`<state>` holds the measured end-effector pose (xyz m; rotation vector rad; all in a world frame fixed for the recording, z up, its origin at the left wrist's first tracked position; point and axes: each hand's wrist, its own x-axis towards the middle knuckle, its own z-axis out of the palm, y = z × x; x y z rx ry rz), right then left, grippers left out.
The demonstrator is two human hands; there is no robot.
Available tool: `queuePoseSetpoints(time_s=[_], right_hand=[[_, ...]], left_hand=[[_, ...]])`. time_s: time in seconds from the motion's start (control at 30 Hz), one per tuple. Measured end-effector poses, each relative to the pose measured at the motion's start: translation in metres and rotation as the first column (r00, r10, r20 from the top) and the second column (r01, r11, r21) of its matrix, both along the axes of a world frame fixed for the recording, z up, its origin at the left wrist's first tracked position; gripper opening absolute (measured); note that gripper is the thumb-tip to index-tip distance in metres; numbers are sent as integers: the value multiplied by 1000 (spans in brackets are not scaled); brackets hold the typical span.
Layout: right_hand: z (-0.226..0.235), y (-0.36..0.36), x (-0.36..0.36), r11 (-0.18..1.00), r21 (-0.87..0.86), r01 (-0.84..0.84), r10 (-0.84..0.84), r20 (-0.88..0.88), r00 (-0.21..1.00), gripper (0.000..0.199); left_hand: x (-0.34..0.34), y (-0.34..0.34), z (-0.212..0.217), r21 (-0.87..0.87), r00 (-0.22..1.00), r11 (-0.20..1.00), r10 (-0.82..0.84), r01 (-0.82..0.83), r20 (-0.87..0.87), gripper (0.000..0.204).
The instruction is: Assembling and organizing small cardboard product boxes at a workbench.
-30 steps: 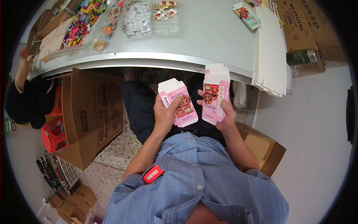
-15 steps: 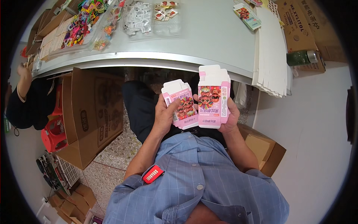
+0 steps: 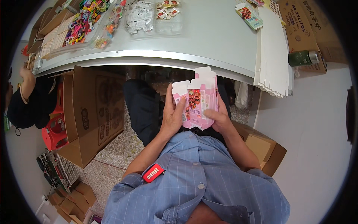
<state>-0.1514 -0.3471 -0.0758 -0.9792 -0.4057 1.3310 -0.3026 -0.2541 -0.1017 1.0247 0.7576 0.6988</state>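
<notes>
Left carton [image 3: 181,89] and right carton [image 3: 195,104], both pink and white, are being gripped above the lap [image 3: 138,112] by the left hand [image 3: 173,116] and the right hand [image 3: 220,118] respectively, thumbs uppermost, probably for steadiness. The left one is being partly covered by the right one; the number of layers cannot be told. On the desk [image 3: 212,33] beyond, white packets [image 3: 140,18] are being contained at far left by clear plastic [image 3: 169,28], perhaps against scattering; at right, white strips [image 3: 274,56] are overhanging the near edge, seemingly for easy reach.
</notes>
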Motion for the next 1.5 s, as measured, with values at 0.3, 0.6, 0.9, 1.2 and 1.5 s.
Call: queuePoseSetpoints(time_s=[0.3,0.6,0.9,1.2,1.5], right_hand=[[13,11,-24,1000,-1,-23,23,178,984,97],[1,10,-38,997,-13,75,-57,514,856,104],[5,11,-38,992,36,118,-123,309,943,101],[0,-2,-6,985,-6,172,-172,4,985,70],[2,-4,6,987,17,159,-159,-21,987,67]], left_hand=[[-4,-13,-13,277,981,961,32,22,-189,45],[-12,-6,-17,73,993,991,-114,115,-27,39],[-25,-7,-24,-113,977,970,-211,214,36,37],[-18,-7,-27,-316,991,945,-44,83,127,26],[-12,-4,-24,-259,995,965,-20,45,98,24]])
